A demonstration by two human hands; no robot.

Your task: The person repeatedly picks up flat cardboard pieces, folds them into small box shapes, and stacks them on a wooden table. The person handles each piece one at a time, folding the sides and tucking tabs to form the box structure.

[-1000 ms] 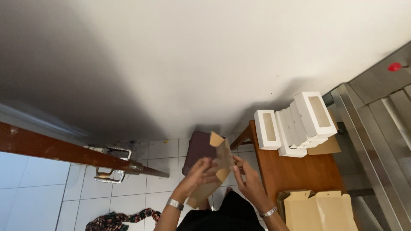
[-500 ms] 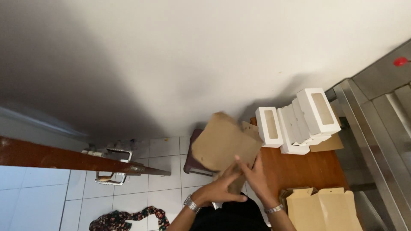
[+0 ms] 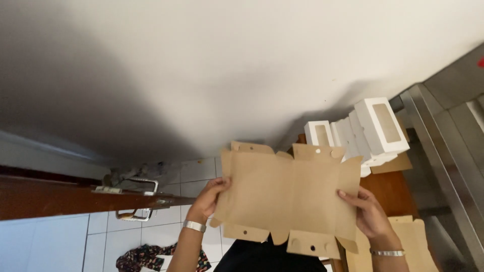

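Flat brown carton blank (image 3: 287, 196) held spread in air, above table (image 3: 388, 189). Left hand (image 3: 209, 199) pinching left edge; right hand (image 3: 368, 214) gripping right edge. Risk: loose tabs catch or crease; thin edge grip may slip. White boxes (image 3: 363, 131) stacked near.

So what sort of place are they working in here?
Probably a small packing spot in a home or shop, not a factory. Both hands, left hand and right hand, hold a flat brown cardboard box blank; white window boxes are stacked on a wooden table, above a tiled floor.
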